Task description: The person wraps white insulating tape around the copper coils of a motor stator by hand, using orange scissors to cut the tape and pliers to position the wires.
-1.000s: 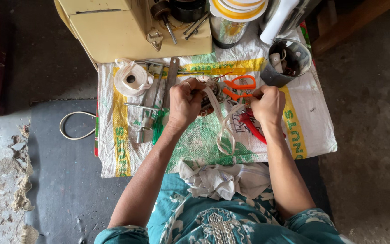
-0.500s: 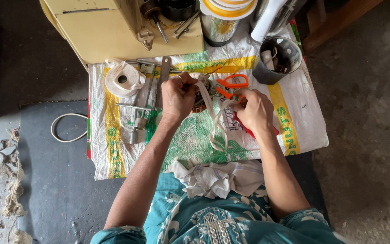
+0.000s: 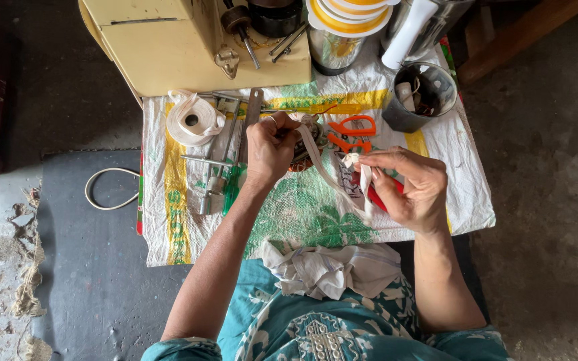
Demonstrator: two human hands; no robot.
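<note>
On a low table covered with a white woven plastic sack printed in green and yellow (image 3: pixel 168 220), seen from the head camera looking straight down, the person works a long strip of white cloth tape (image 3: pixel 326 175). Left hand (image 3: pixel 270 148): fingers curled shut, pinching one end of the strip above the sack, knuckles up, a ring on one finger. Right hand (image 3: pixel 413 189): fingers bent and closed on the other end of the strip, thumb and forefinger nipping a small bunched bit of it; a red-handled tool (image 3: pixel 377 198) shows under the palm, touching it, whether gripped cannot be told. The strip runs slack between the two hands, sagging toward the person in a loop over the green print.

Just beyond the hands lie orange-handled scissors (image 3: pixel 350 132), flat on the sack, near the right hand's fingertips but apart from them. Left of the left hand: a roll of white tape (image 3: pixel 194 120) and a cluster of grey metal tools (image 3: pixel 225 150), with a green-handled screwdriver (image 3: pixel 231 189) beside the wrist. At the far right corner stands a dark round tin holding odd bits (image 3: pixel 417 95). A cream-coloured boxy machine body (image 3: pixel 188 47) sits along the far edge. In the person's lap, against the near table edge, lies a crumpled white cloth (image 3: pixel 332 267). A pale cord loop (image 3: pixel 105 189) lies on the floor, left of the table.
</note>
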